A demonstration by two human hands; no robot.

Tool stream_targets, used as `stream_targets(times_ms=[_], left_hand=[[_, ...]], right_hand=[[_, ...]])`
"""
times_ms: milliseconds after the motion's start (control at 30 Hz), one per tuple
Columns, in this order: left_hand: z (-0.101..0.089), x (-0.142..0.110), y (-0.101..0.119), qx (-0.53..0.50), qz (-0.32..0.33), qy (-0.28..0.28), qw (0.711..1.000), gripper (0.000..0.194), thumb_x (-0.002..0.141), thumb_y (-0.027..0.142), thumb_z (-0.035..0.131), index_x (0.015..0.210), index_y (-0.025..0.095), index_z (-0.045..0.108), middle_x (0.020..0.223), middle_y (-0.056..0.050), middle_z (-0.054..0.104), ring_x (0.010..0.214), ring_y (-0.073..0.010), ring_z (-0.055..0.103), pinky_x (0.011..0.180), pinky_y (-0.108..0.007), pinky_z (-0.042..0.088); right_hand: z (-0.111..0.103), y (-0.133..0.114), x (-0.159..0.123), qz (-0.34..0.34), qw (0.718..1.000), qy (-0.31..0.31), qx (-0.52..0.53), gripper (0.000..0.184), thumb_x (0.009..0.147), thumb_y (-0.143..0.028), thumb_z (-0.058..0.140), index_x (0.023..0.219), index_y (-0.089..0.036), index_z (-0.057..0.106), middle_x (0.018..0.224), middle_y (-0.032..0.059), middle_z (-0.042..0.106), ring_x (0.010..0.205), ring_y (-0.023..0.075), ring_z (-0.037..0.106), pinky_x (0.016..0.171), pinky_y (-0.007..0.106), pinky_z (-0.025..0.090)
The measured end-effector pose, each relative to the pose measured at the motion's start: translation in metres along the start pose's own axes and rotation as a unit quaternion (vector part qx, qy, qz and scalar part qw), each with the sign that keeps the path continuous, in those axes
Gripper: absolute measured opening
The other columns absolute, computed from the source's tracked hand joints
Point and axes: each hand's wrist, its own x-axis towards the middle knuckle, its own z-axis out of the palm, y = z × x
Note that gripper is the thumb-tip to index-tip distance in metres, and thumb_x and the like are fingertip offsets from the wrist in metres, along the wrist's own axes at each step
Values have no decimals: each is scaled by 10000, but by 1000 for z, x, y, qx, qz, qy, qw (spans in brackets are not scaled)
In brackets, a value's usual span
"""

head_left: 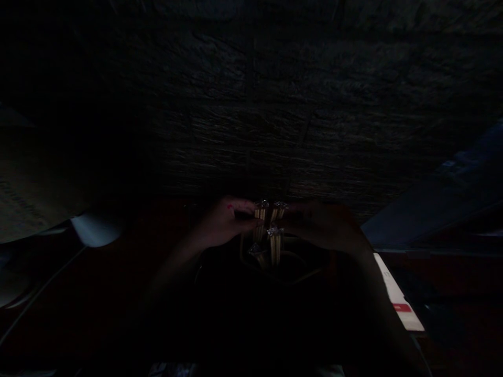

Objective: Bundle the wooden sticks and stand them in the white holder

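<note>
The scene is very dark. My left hand and my right hand meet at the centre, fingers pinched toward each other. Between them stand several small bundles of pale thin sticks with silvery caps at their tops. My left fingers close on the left bundle, and my right fingers close on the right one. A third bundle sits just below them, over a dark container whose thin rim barely shows. What the bundles rest in is hidden by the darkness.
A rough brick-like wall fills the background. A white rounded object with a cable lies at left. A white strip with a red label lies at right, beside a dark bluish panel.
</note>
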Motion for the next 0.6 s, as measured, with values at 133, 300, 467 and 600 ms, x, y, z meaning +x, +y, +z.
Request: stream_targets(times_ms=[133,300,467,600], left_hand=[[-3,-1,0,11,3,6,1000,186,784,208,679,959,173,733,993,-37,762,918,-188,708,870,-308,548],[-8,-5,6,24,-6,51,998,155,762,223,710,907,180,742,961,-21,766,921,-181,703,884,-288,538],[-16,-13,16,44,-14,89,995,167,764,242,713,918,192,752,956,-24,765,906,-187,705,878,-298,539],[-14,-15,17,54,3,112,992,154,765,242,717,908,197,751,960,-15,765,902,-180,703,871,-289,543]], right_hand=[[-6,-9,-8,-2,999,15,-36,294,837,-414,637,1058,-250,739,992,10,760,906,202,710,749,267,549],[-11,-11,-12,-11,999,4,-44,275,843,-384,639,1070,-262,735,996,12,760,891,197,716,735,262,560],[-12,-11,-15,21,1000,0,-15,274,838,-341,652,1092,-263,719,1024,19,752,916,199,714,751,278,571],[-11,-17,-16,-21,999,-28,-11,272,837,-305,657,1099,-263,715,1041,12,745,940,181,705,803,270,565]])
